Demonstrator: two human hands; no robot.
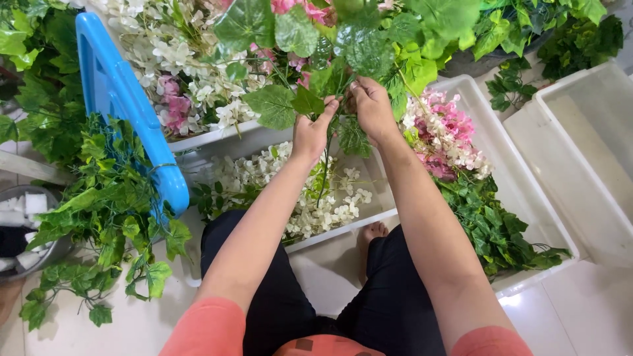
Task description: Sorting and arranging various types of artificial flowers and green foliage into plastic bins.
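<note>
I see a leafy green stem (330, 125) held upright between both hands, broad serrated leaves fanning out at its top, its thin stalk hanging down over the white tray (389, 212) of white blossoms (316, 204), near its far edge.

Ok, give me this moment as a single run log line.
left hand: pinching leafy stem | right hand: gripping same stem top | below: white tray of white flowers | blue crate at left
</note>
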